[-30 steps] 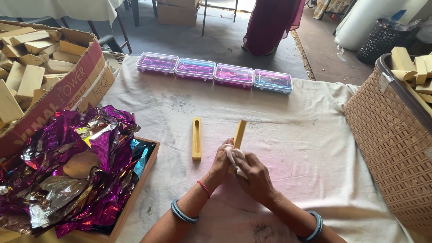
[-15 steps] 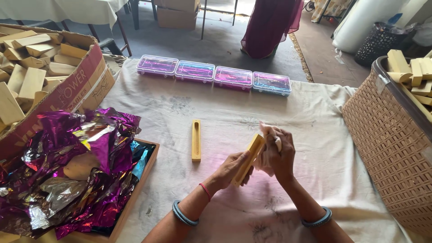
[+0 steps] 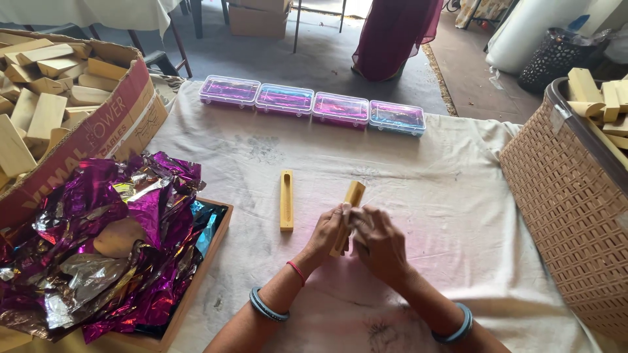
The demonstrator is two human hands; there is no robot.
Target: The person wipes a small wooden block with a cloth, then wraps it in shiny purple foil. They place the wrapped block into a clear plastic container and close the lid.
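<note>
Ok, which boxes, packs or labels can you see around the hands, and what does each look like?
Cardboard box: far left, brown with a red printed side, full of wooden blocks.
Four plastic cases: row at the table's far edge, clear lids, purple and blue foil inside.
Woven basket: right, tan, with a small pale label on its rim.
No screens or signs.

Matt wood stick [image 3: 348, 209], glossy foil [image 3: 111, 242], cloth tbl cover [image 3: 432, 189].

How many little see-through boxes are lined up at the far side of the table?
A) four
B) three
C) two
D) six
A: four clear boxes with shiny purple and blue foil inside sit in one row on the cloth, beyond the hands holding a wooden stick.
</note>
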